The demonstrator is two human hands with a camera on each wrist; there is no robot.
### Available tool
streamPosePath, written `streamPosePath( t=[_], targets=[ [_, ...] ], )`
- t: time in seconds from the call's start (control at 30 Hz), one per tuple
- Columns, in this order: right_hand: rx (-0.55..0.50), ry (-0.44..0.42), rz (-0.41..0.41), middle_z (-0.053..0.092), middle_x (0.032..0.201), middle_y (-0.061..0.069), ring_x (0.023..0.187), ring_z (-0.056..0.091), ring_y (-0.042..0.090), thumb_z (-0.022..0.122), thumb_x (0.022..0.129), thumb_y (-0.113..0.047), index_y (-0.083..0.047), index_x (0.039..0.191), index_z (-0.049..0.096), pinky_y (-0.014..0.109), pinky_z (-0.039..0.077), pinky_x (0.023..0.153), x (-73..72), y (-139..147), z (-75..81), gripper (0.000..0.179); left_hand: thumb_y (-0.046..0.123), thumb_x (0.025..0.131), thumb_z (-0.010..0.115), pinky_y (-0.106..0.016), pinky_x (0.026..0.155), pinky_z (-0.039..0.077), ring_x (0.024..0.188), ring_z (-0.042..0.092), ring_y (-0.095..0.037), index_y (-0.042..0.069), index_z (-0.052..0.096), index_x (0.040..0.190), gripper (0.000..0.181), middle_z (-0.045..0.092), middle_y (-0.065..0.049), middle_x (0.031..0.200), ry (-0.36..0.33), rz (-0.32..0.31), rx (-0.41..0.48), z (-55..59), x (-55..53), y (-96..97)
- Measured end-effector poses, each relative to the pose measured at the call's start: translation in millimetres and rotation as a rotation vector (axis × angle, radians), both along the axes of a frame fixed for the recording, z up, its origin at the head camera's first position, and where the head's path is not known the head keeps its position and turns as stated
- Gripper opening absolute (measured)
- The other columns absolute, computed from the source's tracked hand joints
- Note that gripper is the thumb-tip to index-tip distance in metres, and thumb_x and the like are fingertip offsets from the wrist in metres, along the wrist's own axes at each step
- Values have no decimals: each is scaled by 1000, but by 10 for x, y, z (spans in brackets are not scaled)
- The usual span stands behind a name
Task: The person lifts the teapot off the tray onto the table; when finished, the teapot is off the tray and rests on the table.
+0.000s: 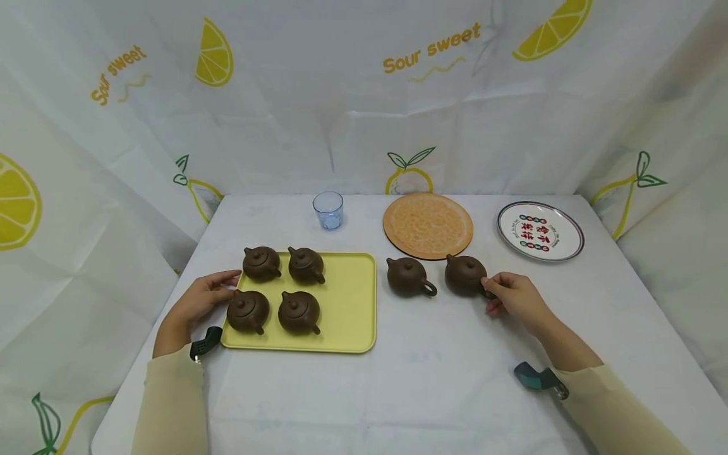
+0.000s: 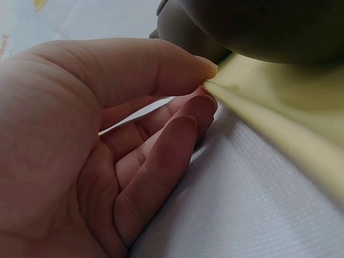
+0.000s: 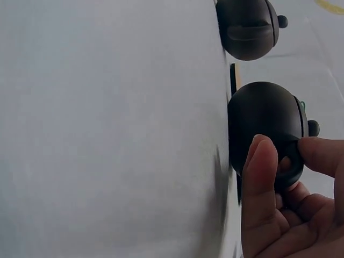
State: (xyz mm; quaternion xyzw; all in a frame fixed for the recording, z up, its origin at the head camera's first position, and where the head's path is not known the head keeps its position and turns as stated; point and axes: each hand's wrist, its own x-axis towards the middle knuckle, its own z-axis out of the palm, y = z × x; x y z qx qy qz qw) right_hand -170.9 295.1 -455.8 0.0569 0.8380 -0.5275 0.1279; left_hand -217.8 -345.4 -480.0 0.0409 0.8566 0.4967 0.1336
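My left hand (image 1: pixel 200 302) is at the left edge of a yellow tray (image 1: pixel 348 303). In the left wrist view, thumb and fingertips pinch the tray's rim (image 2: pixel 252 110). Several small dark brown teapots stand on the tray's left and middle, among them a front-left teapot (image 1: pixel 248 311). To the right of the tray, my right hand (image 1: pixel 520 302) pinches the looped handle of another brown teapot (image 1: pixel 463 275), which appears to rest on the table. A similar teapot (image 1: pixel 406 277) stands just left of it, between it and the tray, its handle toward the right.
At the back stand a blue clear glass (image 1: pixel 328 212), a round tan mat (image 1: pixel 428 225) and a white plate (image 1: pixel 540 232) with red characters. A white cloth (image 1: pixel 432 392) covers the table, and lemon-print curtains (image 1: pixel 318 95) hang behind and at both sides.
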Motion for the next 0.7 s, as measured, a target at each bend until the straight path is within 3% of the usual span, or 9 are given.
streamPosePath(
  t=[0.2,0.43,0.47,0.57,0.67,0.7],
  targets=[
    [48,-5,62,62,81,12,67,65,24,55,100,-33,10,100,56,35,55,63,-34,21,52,42,4,89,63,-15,84,41,100,53,-1,-3,47,142,55,56,-23,126,13,-9,3,13,5,5],
    [212,38,38,62,96,17,72,66,22,52,100,-42,7,111,57,31,55,65,-35,72,196,50,8,89,66,-16,84,41,101,53,-3,1,49,141,55,57,-20,126,1,11,-25,18,3,4],
    [226,55,28,62,98,17,73,66,22,51,100,-43,6,112,57,32,55,65,-34,68,228,51,7,89,65,-16,83,41,100,53,-3,0,49,141,55,57,-21,125,2,8,-23,62,25,31],
    [215,87,1,59,102,19,77,64,23,50,100,-45,5,113,56,32,55,68,-28,-27,358,52,3,89,64,-15,83,41,98,54,-2,-4,47,141,55,56,-26,125,5,0,-26,156,63,83],
    [177,110,3,60,99,18,76,64,24,52,99,-42,2,113,57,33,55,68,-52,-229,475,46,1,89,62,-14,83,40,97,53,0,-7,46,140,54,56,-28,125,18,-17,-34,173,63,84],
    [149,115,11,60,98,19,76,63,24,54,100,-39,3,112,57,33,55,67,-67,-317,506,44,2,89,62,-14,84,39,98,53,-1,-5,47,140,54,56,-27,125,24,-18,-40,125,36,56]
  ],
)
